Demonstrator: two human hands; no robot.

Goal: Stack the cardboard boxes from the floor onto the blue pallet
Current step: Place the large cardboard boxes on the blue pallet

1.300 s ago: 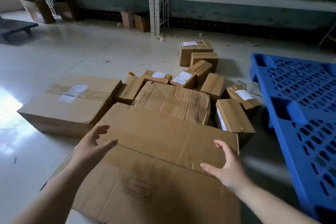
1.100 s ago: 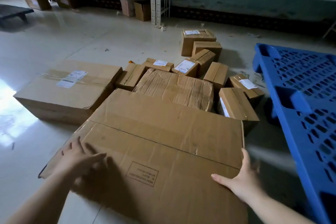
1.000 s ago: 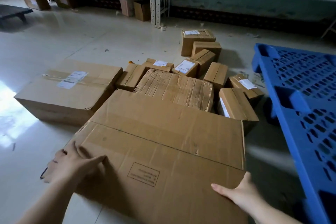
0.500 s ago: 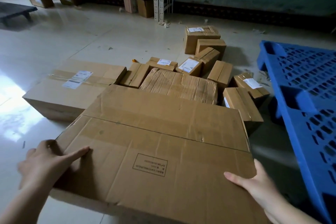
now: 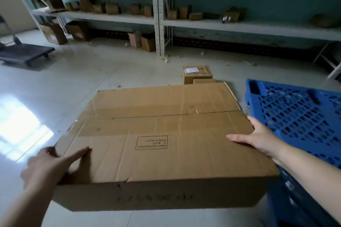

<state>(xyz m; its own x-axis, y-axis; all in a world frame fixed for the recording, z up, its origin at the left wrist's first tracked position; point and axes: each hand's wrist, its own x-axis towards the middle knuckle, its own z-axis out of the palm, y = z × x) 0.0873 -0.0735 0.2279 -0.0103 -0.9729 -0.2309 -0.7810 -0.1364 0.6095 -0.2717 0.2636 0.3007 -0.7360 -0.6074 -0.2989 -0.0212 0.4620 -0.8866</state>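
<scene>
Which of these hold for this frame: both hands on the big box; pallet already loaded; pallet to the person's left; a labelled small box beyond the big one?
1. Both hands hold the big box. True: left hand at its left edge, right hand at its right.
2. Boxes already sit on the pallet. False: the part in view is bare.
3. The pallet lies to the person's left. False: it is on the right.
4. A small box with a white label stands on the floor beyond. True.
</scene>
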